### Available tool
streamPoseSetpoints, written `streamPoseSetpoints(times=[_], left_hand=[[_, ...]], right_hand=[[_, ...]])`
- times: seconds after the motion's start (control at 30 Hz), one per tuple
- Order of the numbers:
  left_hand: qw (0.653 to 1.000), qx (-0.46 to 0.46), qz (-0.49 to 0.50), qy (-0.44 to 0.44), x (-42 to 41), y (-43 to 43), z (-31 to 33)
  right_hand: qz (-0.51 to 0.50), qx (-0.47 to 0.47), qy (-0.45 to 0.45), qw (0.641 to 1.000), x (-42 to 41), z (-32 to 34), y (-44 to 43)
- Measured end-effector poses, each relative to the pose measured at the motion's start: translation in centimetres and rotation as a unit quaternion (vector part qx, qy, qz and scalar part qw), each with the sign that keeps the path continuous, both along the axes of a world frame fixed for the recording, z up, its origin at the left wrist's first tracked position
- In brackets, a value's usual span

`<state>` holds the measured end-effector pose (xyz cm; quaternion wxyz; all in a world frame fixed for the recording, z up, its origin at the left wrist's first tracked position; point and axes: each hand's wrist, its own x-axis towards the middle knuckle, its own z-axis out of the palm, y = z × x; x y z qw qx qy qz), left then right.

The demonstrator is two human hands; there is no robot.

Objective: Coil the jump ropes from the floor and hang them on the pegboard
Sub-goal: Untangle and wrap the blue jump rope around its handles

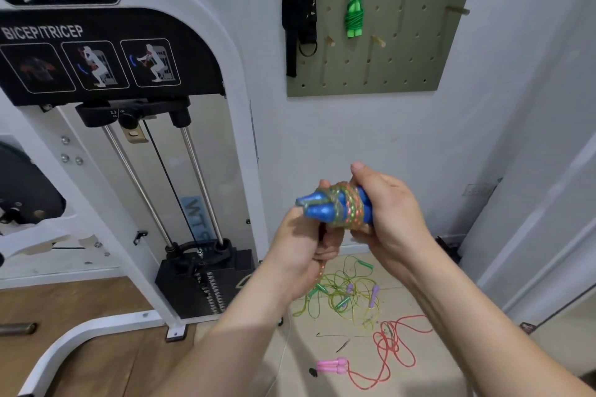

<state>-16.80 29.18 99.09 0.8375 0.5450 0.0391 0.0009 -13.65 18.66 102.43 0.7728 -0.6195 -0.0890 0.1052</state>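
Blue-handled jump rope point(317, 206), its cord wound round the 2 handles, held in mid-air. Right hand point(390, 213): fingers grip the handles. Left hand point(306, 242): fingers grip the trailing cord. Green rope point(354, 14) hangs coiled on the pegboard point(419, 58). Yellow-green tangle point(342, 293) and red rope point(396, 345) lie on the floor point(322, 348).

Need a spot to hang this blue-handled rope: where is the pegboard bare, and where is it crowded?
Bare for the blue-handled rope: the pegboard's right half, from the green rope to its right edge, with empty pegs; also the bottom rows. Crowded: the left edge, where black straps hang close beside the green rope.
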Motion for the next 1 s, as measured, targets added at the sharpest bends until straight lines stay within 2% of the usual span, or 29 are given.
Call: streamPoseSetpoints(times=[0.07, 0.13, 0.17, 0.2, 0.27, 0.33, 0.4, 0.47, 0.57, 0.7, 0.8, 0.83, 0.87, 0.93, 0.97, 1.0], left_hand=[[0.992, 0.11, 0.057, -0.031, 0.0, -0.8, -0.6], [0.954, 0.284, 0.084, -0.055, -0.4, -1.0, -1.2], [0.914, 0.389, 0.088, -0.08, -0.7, -1.0, -1.5], [0.857, 0.495, 0.087, -0.111, -1.0, -0.8, -1.7], [0.744, 0.64, 0.095, -0.166, -1.4, -0.5, -1.7], [0.656, 0.727, 0.086, -0.183, -1.7, -0.5, -1.4], [0.559, 0.812, 0.053, -0.161, -2.1, -0.7, -0.9], [0.496, 0.854, 0.03, -0.152, -2.1, -0.7, -0.7], [0.452, 0.874, 0.037, -0.175, -2.2, -0.8, -0.2], [0.437, 0.876, 0.005, -0.206, -2.7, -1.4, -0.1], [0.441, 0.867, -0.013, -0.234, -2.4, -1.1, -1.0], [0.444, 0.864, -0.017, -0.236, -2.3, -0.9, -1.3], [0.446, 0.864, -0.019, -0.233, -2.3, -0.7, -1.5], [0.44, 0.871, -0.026, -0.217, -2.2, -0.3, -2.1], [0.435, 0.876, -0.033, -0.206, -2.1, -0.2, -2.4], [0.429, 0.88, -0.039, -0.198, -2.1, -0.1, -2.7]], right_hand=[[-0.059, 0.02, 0.035, 0.997, 0.4, -0.8, 0.1], [-0.123, -0.018, 0.015, 0.992, 1.1, -1.6, -0.2], [-0.15, -0.046, -0.01, 0.988, 1.4, -2.0, -0.3], [-0.171, -0.077, -0.039, 0.982, 1.7, -2.4, -0.5], [-0.205, -0.158, -0.113, 0.959, 2.2, -2.9, -0.9], [-0.227, -0.242, -0.187, 0.925, 2.4, -3.3, -1.1], [-0.235, -0.3, -0.252, 0.889, 2.2, -3.6, -1.2], [-0.234, -0.345, -0.295, 0.86, 1.9, -3.6, -1.0], [-0.23, -0.381, -0.323, 0.835, 2.1, -3.5, -0.8], [-0.222, -0.404, -0.31, 0.831, 2.4, -3.7, -0.8], [-0.212, -0.446, -0.292, 0.819, 2.0, -4.5, -0.6], [-0.206, -0.435, -0.269, 0.834, 2.1, -4.6, -0.5], [-0.202, -0.404, -0.223, 0.864, 2.5, -4.7, -0.6], [-0.189, -0.25, -0.038, 0.949, 3.6, -4.6, -0.8], [-0.168, -0.167, 0.065, 0.969, 3.7, -4.6, -0.8], [-0.148, -0.112, 0.139, 0.973, 3.6, -4.8, -0.8]])
